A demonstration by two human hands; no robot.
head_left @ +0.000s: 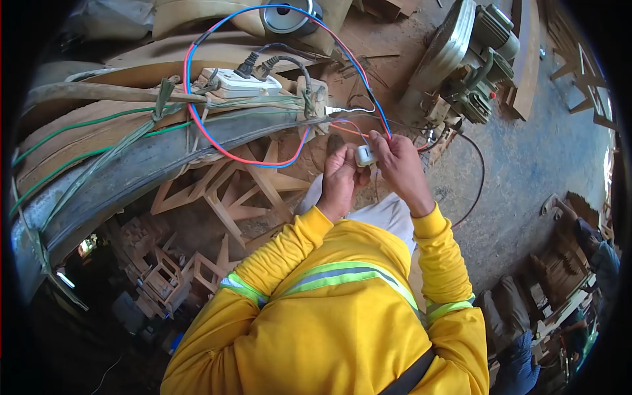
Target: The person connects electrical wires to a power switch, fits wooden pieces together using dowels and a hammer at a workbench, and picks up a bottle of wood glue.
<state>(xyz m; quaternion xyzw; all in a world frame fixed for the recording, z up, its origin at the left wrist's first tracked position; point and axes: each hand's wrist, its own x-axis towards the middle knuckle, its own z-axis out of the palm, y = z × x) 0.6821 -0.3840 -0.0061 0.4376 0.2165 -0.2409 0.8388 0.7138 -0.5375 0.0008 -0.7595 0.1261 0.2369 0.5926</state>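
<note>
In front of my chest, my left hand (342, 179) is closed around a small white electrical fitting (365, 156) with a dark slot in its face. My right hand (399, 166) is beside it, its fingers pinched on the red and blue wires (386, 131) just above the fitting. From there the wire pair rises and curves left in a big loop (187, 72) over the bench edge. Thin orange and blue strands also run near my fingers. Whether any wire end enters the fitting is hidden by my fingers.
A white power strip (240, 83) with black plugs and a dusty socket box (318, 105) sit along a curved metal beam (125, 171). Wooden frames (224, 197) lie below. A machine with a green motor (477, 92) stands upper right. People sit or stand at lower right.
</note>
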